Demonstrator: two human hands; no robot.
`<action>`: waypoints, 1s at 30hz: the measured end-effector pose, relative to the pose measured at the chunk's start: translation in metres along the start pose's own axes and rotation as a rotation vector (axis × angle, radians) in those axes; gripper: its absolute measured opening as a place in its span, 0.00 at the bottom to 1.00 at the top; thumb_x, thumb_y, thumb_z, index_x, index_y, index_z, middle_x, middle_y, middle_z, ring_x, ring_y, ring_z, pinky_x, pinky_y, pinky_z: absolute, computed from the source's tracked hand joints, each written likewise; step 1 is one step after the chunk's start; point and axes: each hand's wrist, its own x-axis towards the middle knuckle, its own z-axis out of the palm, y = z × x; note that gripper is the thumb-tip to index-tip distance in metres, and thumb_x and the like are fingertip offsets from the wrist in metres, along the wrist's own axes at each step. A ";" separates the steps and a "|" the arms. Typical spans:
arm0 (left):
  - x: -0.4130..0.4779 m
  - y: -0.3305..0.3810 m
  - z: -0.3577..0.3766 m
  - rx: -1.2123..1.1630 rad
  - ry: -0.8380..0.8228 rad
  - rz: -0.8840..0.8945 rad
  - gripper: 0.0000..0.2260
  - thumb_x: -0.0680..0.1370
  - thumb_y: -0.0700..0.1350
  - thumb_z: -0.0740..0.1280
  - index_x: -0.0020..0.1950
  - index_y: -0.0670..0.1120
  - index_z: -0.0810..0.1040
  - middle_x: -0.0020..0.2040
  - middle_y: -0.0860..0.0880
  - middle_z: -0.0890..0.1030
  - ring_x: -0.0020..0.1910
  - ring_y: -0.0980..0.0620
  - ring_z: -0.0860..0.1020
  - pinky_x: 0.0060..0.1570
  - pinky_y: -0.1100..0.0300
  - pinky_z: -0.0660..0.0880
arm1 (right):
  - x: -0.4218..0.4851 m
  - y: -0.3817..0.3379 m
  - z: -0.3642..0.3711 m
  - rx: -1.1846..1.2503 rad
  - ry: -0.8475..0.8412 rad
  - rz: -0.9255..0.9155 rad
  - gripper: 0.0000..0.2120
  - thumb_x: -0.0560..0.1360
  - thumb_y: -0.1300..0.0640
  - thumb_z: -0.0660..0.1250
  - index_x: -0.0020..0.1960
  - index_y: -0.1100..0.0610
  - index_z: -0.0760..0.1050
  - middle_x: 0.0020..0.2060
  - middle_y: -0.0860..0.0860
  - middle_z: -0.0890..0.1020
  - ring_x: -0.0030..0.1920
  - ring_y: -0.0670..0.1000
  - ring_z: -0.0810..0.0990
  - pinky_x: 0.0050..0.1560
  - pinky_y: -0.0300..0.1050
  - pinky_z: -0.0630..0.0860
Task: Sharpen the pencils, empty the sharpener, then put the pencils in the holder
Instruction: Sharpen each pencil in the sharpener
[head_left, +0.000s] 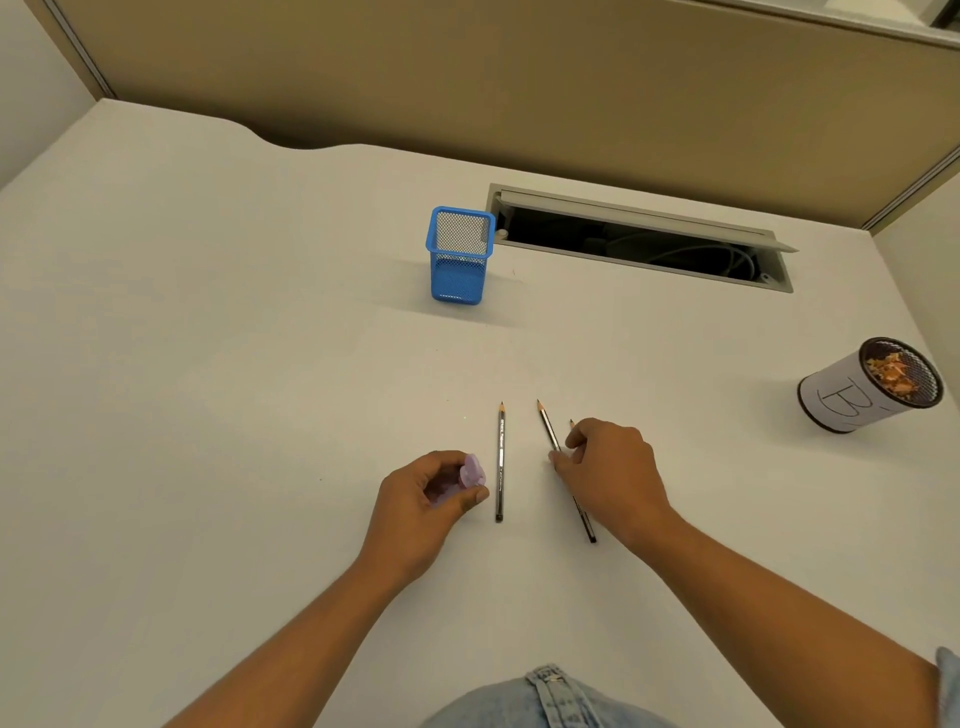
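Shavings in labelled cup; left hand gripping sharpener, right hand pinching pencil

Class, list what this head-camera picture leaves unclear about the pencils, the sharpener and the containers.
1. Third pencil: only its tip shows; the right hand covers the rest.
2. Sharpener: partly wrapped by the left hand; its contents are hidden.
3. Cup label: writing curves out of sight.
4. Print on the left pencil: too small.

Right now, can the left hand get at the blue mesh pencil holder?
Probably yes, though not freely: bare table lies between the left hand and the blue mesh pencil holder, but that hand is closed around a small purple sharpener.
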 end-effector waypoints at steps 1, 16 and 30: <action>0.000 0.001 0.000 0.004 0.000 0.002 0.09 0.72 0.37 0.75 0.49 0.47 0.84 0.45 0.52 0.86 0.43 0.58 0.83 0.45 0.70 0.76 | 0.000 -0.003 -0.002 0.028 0.045 -0.012 0.07 0.74 0.50 0.69 0.48 0.53 0.79 0.38 0.47 0.84 0.43 0.52 0.82 0.46 0.47 0.79; -0.021 0.032 -0.023 0.086 0.040 0.061 0.10 0.73 0.46 0.74 0.53 0.54 0.82 0.44 0.56 0.85 0.43 0.54 0.81 0.42 0.66 0.78 | -0.011 -0.039 0.033 -0.192 -0.081 -0.242 0.14 0.77 0.49 0.65 0.59 0.54 0.70 0.44 0.53 0.83 0.45 0.57 0.82 0.43 0.49 0.78; -0.065 0.087 -0.025 0.011 -0.069 0.297 0.07 0.70 0.48 0.76 0.46 0.52 0.83 0.37 0.55 0.84 0.30 0.56 0.73 0.32 0.65 0.73 | -0.099 -0.026 -0.096 0.443 -0.002 -0.426 0.12 0.78 0.65 0.66 0.48 0.49 0.82 0.39 0.45 0.84 0.33 0.42 0.78 0.35 0.30 0.69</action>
